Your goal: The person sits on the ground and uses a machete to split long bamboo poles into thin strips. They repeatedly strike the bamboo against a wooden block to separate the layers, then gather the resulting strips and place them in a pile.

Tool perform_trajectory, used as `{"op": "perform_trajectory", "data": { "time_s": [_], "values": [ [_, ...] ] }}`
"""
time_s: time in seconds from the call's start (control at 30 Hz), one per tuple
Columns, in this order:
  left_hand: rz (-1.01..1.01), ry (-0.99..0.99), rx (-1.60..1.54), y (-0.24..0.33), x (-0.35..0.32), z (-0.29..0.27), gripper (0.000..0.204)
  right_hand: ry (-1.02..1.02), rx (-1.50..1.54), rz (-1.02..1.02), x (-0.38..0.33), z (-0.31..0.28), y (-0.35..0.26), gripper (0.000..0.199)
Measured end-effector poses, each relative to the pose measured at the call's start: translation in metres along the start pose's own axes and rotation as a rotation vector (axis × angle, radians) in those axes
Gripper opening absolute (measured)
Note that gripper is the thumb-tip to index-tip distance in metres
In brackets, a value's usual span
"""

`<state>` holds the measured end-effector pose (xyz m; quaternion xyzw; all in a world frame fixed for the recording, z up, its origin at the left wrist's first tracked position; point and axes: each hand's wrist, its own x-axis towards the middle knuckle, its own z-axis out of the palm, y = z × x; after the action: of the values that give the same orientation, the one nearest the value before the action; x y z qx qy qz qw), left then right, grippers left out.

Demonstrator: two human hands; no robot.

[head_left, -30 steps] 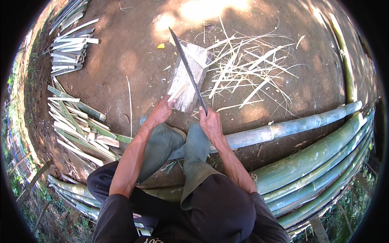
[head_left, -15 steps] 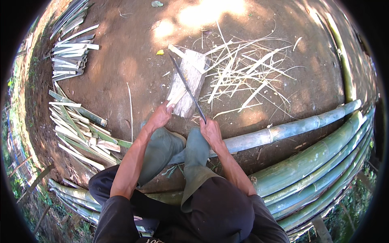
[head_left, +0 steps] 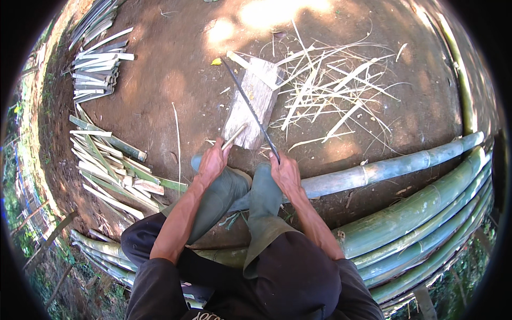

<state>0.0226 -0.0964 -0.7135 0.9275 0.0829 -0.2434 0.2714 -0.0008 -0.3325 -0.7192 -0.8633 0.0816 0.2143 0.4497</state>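
Observation:
Between the fingers of my left hand [head_left: 213, 162] is a short bamboo strip [head_left: 235, 135], its upper end over the near part of a wooden block [head_left: 258, 101]. My right hand [head_left: 286, 173] is closed round the handle end of a long, dark, narrow machete [head_left: 249, 106]. The blade slants up and left across the block, its tip near a pale bamboo piece [head_left: 240, 60] at the block's far edge. My fingers hide most of the handle.
Thin bamboo shavings [head_left: 336, 90] lie right of the block. Split bamboo pieces [head_left: 109, 170] and stacked strips [head_left: 98, 72] are at left. A bamboo pole [head_left: 384, 170] crosses behind my rubber boots [head_left: 221, 186]; thick green poles [head_left: 410, 213] lie nearer at right.
The bamboo strip in my left hand has turned, and less of it lies over the block. The machete keeps nearly the same slant. The whole view has shifted slightly.

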Motion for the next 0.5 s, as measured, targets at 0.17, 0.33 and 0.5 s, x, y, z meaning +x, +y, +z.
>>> {"op": "perform_trajectory", "data": {
  "time_s": [0.17,0.33,0.5],
  "values": [
    [0.004,0.007,-0.018,0.000,0.000,0.003,0.026,-0.014,-0.036,-0.090,0.003,-0.001,-0.002,0.030],
    [0.018,-0.009,-0.043,-0.002,0.000,0.001,0.024,0.005,0.011,-0.161,0.003,0.001,-0.014,0.030],
    [0.039,-0.016,-0.019,-0.001,0.001,-0.001,0.023,-0.077,-0.141,-0.100,0.006,0.000,0.007,0.030]
  ]
}}
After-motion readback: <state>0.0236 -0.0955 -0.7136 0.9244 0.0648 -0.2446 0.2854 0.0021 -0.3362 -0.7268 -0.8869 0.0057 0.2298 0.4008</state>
